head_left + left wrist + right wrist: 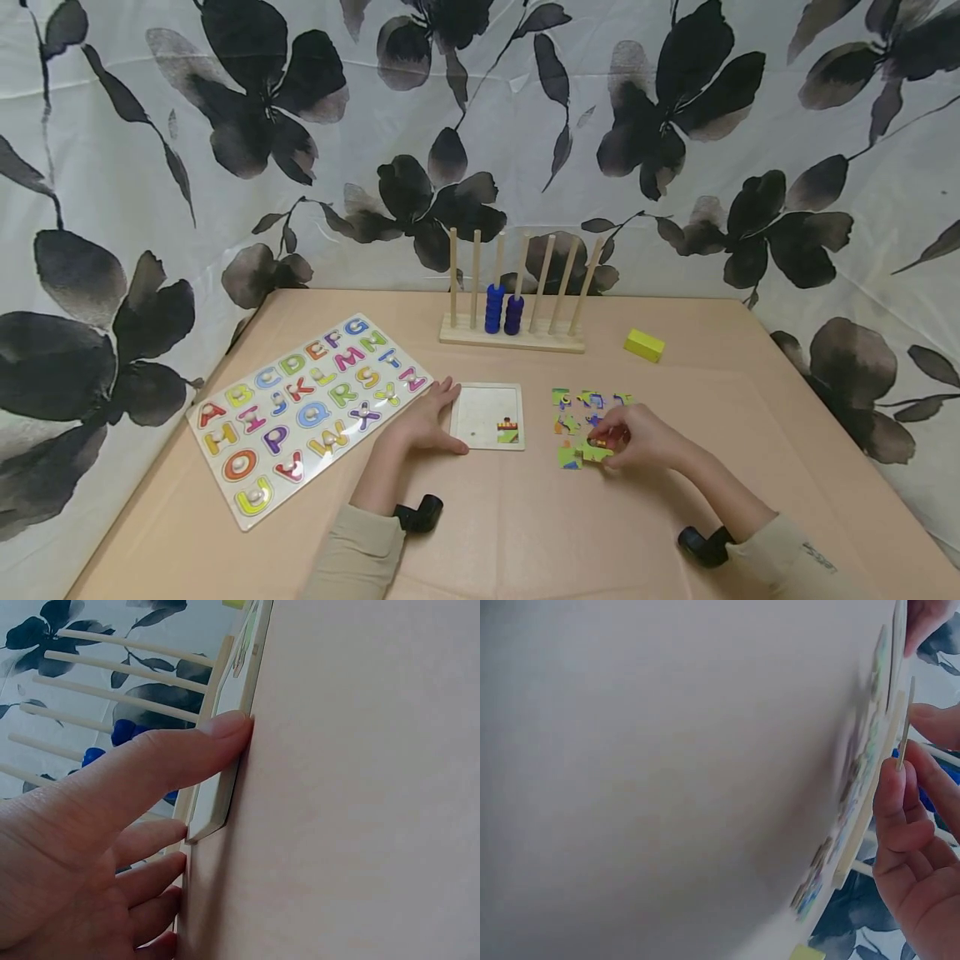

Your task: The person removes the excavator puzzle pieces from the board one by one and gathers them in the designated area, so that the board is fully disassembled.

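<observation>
My left hand (425, 425) rests against the left side of a white puzzle tray (472, 412), the thumb along its near edge and the other fingers fairly straight. In the left wrist view the thumb (172, 754) touches the tray's rim. A small joined picture (507, 432) fills the tray's lower right corner. Over the loose pieces my right hand (641, 437) pinches a thin puzzle piece (906, 727), seen edge-on in the right wrist view between thumb and fingertips. Loose colourful puzzle pieces (568, 425) lie in rows right of the tray, some hidden by that hand.
An alphabet board (300, 462) with knobbed letters lies at left. Behind the tray stands a wooden peg rack (510, 337) with blue beads on two pegs. A yellow block (644, 345) sits at the back right. Patterned cloth (540, 125) hangs behind the table.
</observation>
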A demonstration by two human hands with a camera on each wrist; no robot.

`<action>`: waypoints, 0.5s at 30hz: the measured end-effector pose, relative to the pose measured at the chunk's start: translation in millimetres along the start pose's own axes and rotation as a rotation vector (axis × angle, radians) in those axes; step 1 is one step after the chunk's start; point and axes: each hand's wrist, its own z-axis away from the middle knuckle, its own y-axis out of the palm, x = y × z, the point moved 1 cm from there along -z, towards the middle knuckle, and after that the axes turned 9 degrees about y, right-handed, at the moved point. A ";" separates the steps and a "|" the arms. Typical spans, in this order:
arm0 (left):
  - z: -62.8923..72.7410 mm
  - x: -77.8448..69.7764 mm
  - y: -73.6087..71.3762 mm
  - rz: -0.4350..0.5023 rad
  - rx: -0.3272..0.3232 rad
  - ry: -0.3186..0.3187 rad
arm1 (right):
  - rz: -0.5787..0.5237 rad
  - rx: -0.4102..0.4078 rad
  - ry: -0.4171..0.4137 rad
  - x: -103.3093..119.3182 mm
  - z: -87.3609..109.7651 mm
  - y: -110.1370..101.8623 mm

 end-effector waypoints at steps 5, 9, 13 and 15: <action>-0.4 0.5 1.3 -0.001 0.000 0.002 | -0.006 0.019 0.023 -5.9 6.5 0.0; -0.5 0.9 1.3 -0.007 0.000 0.002 | -0.006 0.028 0.027 -8.1 8.3 0.4; -0.6 1.3 1.5 -0.015 0.003 0.002 | -0.006 0.040 0.028 -8.8 7.6 1.2; -0.4 1.2 1.8 -0.014 0.002 0.004 | -0.004 0.043 0.028 -9.4 6.8 2.0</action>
